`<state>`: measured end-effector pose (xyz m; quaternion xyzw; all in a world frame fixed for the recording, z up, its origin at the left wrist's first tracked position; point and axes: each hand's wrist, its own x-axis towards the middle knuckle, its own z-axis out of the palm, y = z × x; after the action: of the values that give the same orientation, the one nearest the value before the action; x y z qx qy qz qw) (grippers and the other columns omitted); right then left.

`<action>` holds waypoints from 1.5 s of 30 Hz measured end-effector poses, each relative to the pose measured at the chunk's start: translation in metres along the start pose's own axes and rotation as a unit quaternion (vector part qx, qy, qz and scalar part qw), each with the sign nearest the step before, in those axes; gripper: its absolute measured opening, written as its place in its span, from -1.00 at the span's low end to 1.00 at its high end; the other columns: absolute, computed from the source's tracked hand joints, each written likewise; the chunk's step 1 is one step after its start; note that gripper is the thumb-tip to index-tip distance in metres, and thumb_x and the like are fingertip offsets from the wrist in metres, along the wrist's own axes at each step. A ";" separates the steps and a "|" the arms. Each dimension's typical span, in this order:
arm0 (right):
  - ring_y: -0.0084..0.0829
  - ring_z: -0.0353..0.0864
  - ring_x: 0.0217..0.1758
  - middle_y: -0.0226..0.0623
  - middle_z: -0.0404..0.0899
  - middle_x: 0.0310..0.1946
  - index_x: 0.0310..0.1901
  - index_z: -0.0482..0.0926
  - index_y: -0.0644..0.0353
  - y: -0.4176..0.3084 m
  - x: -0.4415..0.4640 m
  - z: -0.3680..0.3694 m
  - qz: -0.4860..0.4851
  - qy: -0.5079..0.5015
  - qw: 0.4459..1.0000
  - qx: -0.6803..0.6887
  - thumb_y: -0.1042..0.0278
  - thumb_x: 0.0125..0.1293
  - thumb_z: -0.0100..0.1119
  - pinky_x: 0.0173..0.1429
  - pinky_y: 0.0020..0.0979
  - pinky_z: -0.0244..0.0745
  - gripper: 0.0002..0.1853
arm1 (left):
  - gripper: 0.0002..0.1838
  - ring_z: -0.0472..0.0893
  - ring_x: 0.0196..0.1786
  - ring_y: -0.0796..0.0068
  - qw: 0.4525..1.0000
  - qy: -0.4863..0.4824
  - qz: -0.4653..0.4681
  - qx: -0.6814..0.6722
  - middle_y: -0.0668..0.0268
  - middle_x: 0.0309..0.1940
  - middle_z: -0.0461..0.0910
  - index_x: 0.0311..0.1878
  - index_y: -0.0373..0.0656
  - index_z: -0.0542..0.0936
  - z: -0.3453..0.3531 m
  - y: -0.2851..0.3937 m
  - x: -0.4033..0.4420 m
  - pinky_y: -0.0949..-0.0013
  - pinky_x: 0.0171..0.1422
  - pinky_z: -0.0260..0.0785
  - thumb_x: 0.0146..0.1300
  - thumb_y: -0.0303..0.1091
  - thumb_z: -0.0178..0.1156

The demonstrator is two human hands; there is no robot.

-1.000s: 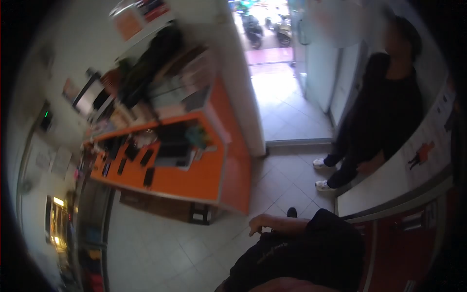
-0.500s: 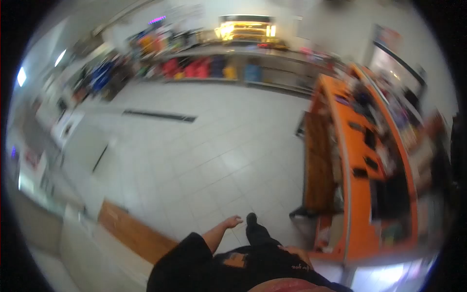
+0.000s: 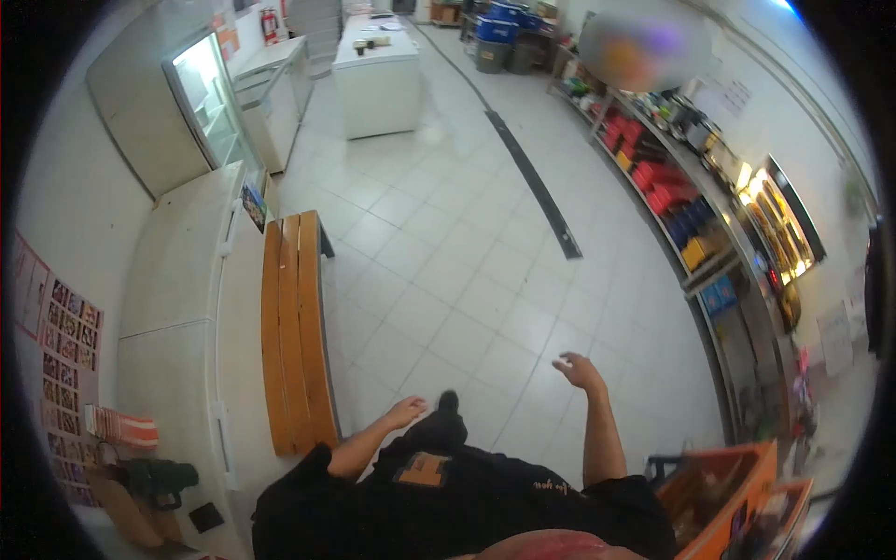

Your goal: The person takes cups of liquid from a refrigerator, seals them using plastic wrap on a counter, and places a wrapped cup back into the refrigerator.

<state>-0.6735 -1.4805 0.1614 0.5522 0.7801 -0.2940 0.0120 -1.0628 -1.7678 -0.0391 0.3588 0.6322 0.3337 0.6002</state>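
My left hand (image 3: 407, 411) hangs in front of my body with its fingers loosely stretched out and nothing in it. The nearest piece to it is a slatted wooden bench (image 3: 297, 327), on its left and apart from it. My right hand (image 3: 579, 371) is raised over the tiled floor (image 3: 448, 308), fingers apart, holding nothing. Neither hand touches anything. One dark shoe (image 3: 449, 401) shows beyond my black shirt (image 3: 485, 495).
White refrigerators (image 3: 168, 252) line the left, one standing open farther back. A white chest freezer (image 3: 378, 89) stands ahead. A long dark floor drain (image 3: 532, 182) crosses the tiles. Metal shelving (image 3: 691, 275) runs along the right. An orange counter (image 3: 737, 457) is at lower right.
My view has swung left, from the orange counter towards the refrigerators and chest freezer. My right hand has come into view, and a foot is still out in front.
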 end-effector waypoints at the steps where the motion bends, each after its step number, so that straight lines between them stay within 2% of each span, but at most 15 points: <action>1: -0.05 0.64 0.09 0.05 0.64 0.02 0.15 0.57 0.19 -0.024 0.053 -0.012 -0.029 0.023 0.999 0.019 -0.17 0.27 0.24 0.17 -0.16 0.52 -0.39 | -0.55 0.61 -0.15 0.43 0.997 0.068 -0.027 0.017 0.22 -0.09 0.64 0.17 -0.20 0.52 -0.015 0.034 -0.009 0.39 -0.11 0.48 0.36 -0.09 0.21; 4: -0.09 0.67 0.03 0.03 0.67 -0.04 0.15 0.57 0.16 -0.099 0.189 -0.017 -0.085 0.029 0.992 0.085 -0.09 0.27 0.27 0.11 -0.20 0.55 -0.44 | -0.58 0.60 -0.31 0.46 0.984 0.149 -0.067 -0.065 0.26 -0.18 0.65 0.12 -0.16 0.56 -0.062 -0.014 0.064 0.38 -0.22 0.46 0.33 -0.09 0.23; 8: -0.33 0.68 -0.06 -0.16 0.69 -0.08 0.17 0.55 0.16 -0.104 0.351 0.051 -0.155 -0.212 0.937 0.231 0.03 0.34 0.21 0.02 -0.26 0.55 -0.52 | -0.57 0.60 -0.36 0.43 0.965 0.201 -0.147 -0.086 0.26 -0.22 0.66 0.09 -0.17 0.57 -0.117 0.077 0.165 0.32 -0.21 0.47 0.30 -0.07 0.24; 13: -0.34 0.67 -0.13 -0.32 0.64 -0.05 0.21 0.50 0.14 -0.035 0.417 0.056 0.187 -0.159 0.886 0.395 0.08 0.39 0.11 -0.09 -0.26 0.55 -0.55 | -0.54 0.55 0.07 0.38 0.990 0.097 0.009 -0.105 0.21 0.08 0.58 0.17 -0.23 0.50 -0.199 0.226 0.360 0.33 0.11 0.45 0.38 -0.09 0.16; 14: -0.32 0.65 -0.10 -0.22 0.65 -0.04 0.22 0.47 0.20 0.041 0.450 0.092 0.224 -0.159 0.923 0.270 0.09 0.38 0.14 -0.08 -0.26 0.54 -0.52 | -0.52 0.56 0.05 0.38 0.993 0.096 -0.017 -0.060 0.21 0.09 0.58 0.18 -0.24 0.50 -0.219 0.299 0.377 0.34 0.08 0.47 0.37 -0.08 0.18; 16: -0.11 0.63 -0.01 -0.06 0.65 -0.06 0.01 0.64 0.15 0.178 0.463 0.133 -0.159 -0.113 0.956 -0.219 0.00 0.23 0.22 -0.06 -0.18 0.53 -0.56 | -0.53 0.59 -0.02 0.41 0.988 0.127 0.070 -0.047 0.21 0.04 0.61 0.17 -0.23 0.52 -0.255 0.363 0.460 0.35 0.04 0.47 0.37 -0.08 0.19; 18: -0.10 0.64 -0.03 -0.06 0.65 -0.09 -0.02 0.64 0.14 0.131 0.462 0.059 0.272 -0.211 0.938 0.049 0.01 0.23 0.21 -0.07 -0.16 0.53 -0.58 | -0.53 0.60 -0.08 0.43 0.986 0.137 0.089 -0.045 0.23 -0.01 0.63 0.17 -0.21 0.52 -0.290 0.420 0.539 0.35 0.01 0.48 0.37 -0.07 0.19; 21: -0.08 0.64 -0.06 -0.06 0.66 -0.14 -0.06 0.65 0.14 0.095 0.552 0.007 0.385 -0.196 0.892 0.130 0.01 0.24 0.19 -0.09 -0.12 0.52 -0.61 | -0.53 0.60 -0.17 0.45 0.986 0.119 0.114 -0.020 0.26 -0.07 0.64 0.19 -0.18 0.51 -0.322 0.437 0.639 0.35 -0.02 0.47 0.37 -0.06 0.19; 27: -0.05 0.65 -0.12 -0.06 0.67 -0.23 -0.14 0.66 0.13 -0.005 0.877 -0.063 0.309 -0.193 0.922 0.130 0.03 0.26 0.14 -0.13 -0.05 0.51 -0.65 | -0.52 0.60 -0.12 0.43 0.997 0.022 0.077 -0.019 0.25 -0.05 0.60 0.25 -0.13 0.48 -0.440 0.499 0.750 0.32 0.01 0.48 0.38 -0.08 0.20; 29: -0.03 0.65 -0.14 -0.05 0.67 -0.26 -0.17 0.66 0.13 -0.050 1.038 -0.073 0.186 -0.171 0.963 0.098 0.03 0.26 0.13 -0.14 -0.03 0.51 -0.66 | -0.52 0.61 -0.05 0.40 0.989 0.096 0.038 -0.102 0.23 0.05 0.57 0.26 -0.14 0.47 -0.480 0.515 0.768 0.30 0.06 0.49 0.40 -0.09 0.18; 30: -0.06 0.63 -0.09 -0.06 0.67 -0.18 -0.13 0.65 0.13 -0.023 1.147 -0.043 -0.046 -0.148 0.988 0.019 0.11 0.34 0.06 -0.01 -0.03 0.48 -0.70 | -0.52 0.62 -0.04 0.40 0.978 0.148 0.039 -0.145 0.23 0.06 0.57 0.25 -0.14 0.48 -0.501 0.511 0.781 0.31 0.04 0.49 0.40 -0.07 0.18; 31: -0.09 0.62 -0.04 -0.06 0.67 -0.14 -0.08 0.64 0.13 -0.115 1.205 -0.087 -0.027 -0.118 0.992 0.034 0.15 0.35 0.03 0.09 -0.02 0.44 -0.70 | -0.53 0.62 -0.10 0.43 0.971 0.200 0.030 -0.128 0.20 -0.01 0.60 0.23 -0.16 0.49 -0.526 0.505 0.797 0.35 -0.03 0.49 0.37 -0.11 0.21; 32: -0.39 0.60 -0.38 -0.25 0.65 -0.39 -0.28 0.68 0.22 -0.166 1.284 -0.101 0.042 -0.056 0.975 0.211 0.02 0.24 0.28 -0.32 -0.31 0.50 -0.64 | -0.55 0.62 -0.16 0.45 0.961 0.253 0.017 -0.110 0.17 -0.08 0.63 0.20 -0.17 0.51 -0.550 0.503 0.817 0.40 -0.10 0.49 0.34 -0.14 0.25; 36: -0.46 0.67 -0.24 -0.35 0.66 -0.21 0.06 0.56 0.11 -0.420 1.409 -0.209 -0.054 -0.047 0.924 0.376 0.16 0.49 -0.04 -0.32 -0.39 0.51 -0.70 | -0.55 0.64 -0.13 0.43 0.947 0.289 -0.028 -0.134 0.17 -0.06 0.64 0.17 -0.20 0.53 -0.669 0.566 0.881 0.36 -0.01 0.48 0.35 -0.09 0.23; 45: -0.43 0.71 -0.30 -0.28 0.69 -0.25 -0.02 0.64 0.15 -0.501 1.616 -0.233 0.037 -0.119 0.927 0.353 0.28 0.25 0.32 -0.36 -0.37 0.53 -0.71 | -0.52 0.66 -0.04 0.29 0.920 0.320 0.214 0.068 0.10 -0.04 0.65 0.14 -0.24 0.53 -0.999 0.820 1.182 0.29 0.07 0.48 0.33 -0.06 0.26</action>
<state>-1.6673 -0.0987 0.0221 0.5107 0.5976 -0.6129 -0.0801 -2.0427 -0.3226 0.1029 0.3997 0.7195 0.5077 0.2545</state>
